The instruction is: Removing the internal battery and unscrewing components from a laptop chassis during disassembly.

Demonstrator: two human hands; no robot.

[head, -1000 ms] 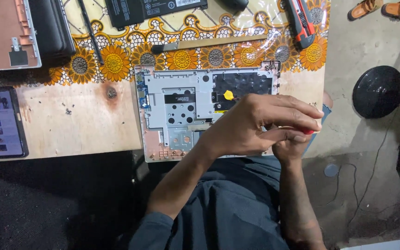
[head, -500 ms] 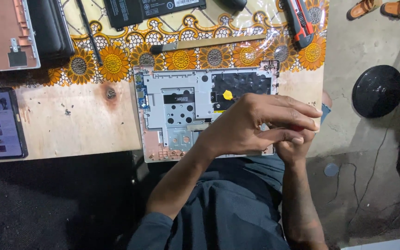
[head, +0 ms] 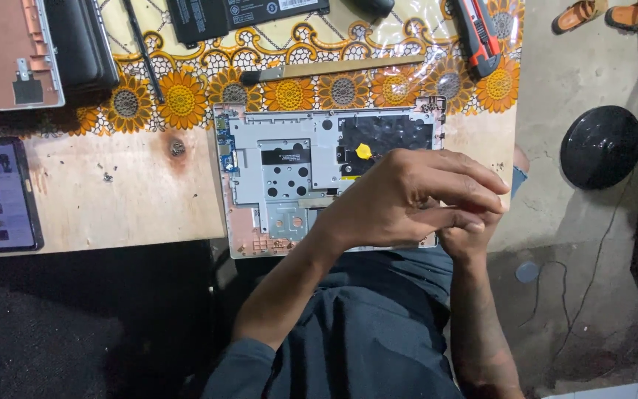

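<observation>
An opened laptop chassis (head: 289, 170), silver and rose-gold with a small yellow sticker (head: 363, 151), lies on a wooden board (head: 112, 199). My left hand (head: 415, 196) reaches across its lower right corner, fingers curled together and laid over my right hand (head: 470, 240). The right hand sits just off the board's front right edge and is mostly hidden beneath the left. Whatever the two hands hold between them is covered.
A phone (head: 1, 193) with a lit screen lies at the left edge. Behind are a rose-gold cover (head: 9, 52), a black battery (head: 245, 15), a metal strip (head: 334, 70) and a red utility knife (head: 478, 33) on a sunflower cloth. Loose screws (head: 108, 176) dot the board. A black round base (head: 601, 146) stands on the floor.
A bit of red that showed at my right fingertips a second ago is now covered. Both hands have stayed at the laptop's lower right corner.
</observation>
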